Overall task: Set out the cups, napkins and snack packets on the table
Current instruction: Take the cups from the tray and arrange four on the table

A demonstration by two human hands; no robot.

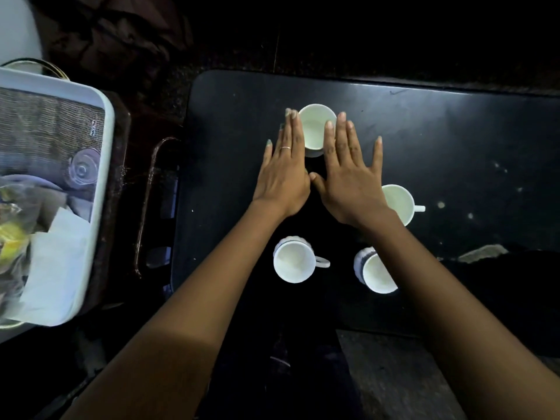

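Observation:
Several white cups stand on the black table (439, 140). The far cup (315, 128) sits between my two hands. My left hand (285, 168) lies flat with fingers straight on its left side, and my right hand (348, 174) lies flat on its right side; neither grips it. Another cup (398, 201) stands at the right behind my right wrist, its handle pointing right. Two ribbed cups are nearer me: one (292, 260) at the left and one (375, 271) partly under my right forearm. White napkins (57, 268) and yellow snack packets (12, 241) lie in the tray.
A pale blue tray (104, 140) sits at the left on a dark stand, also holding a clear plastic cup (83, 168). A dark chair arm or rail (148, 204) runs between tray and table. Floor shows at the bottom right.

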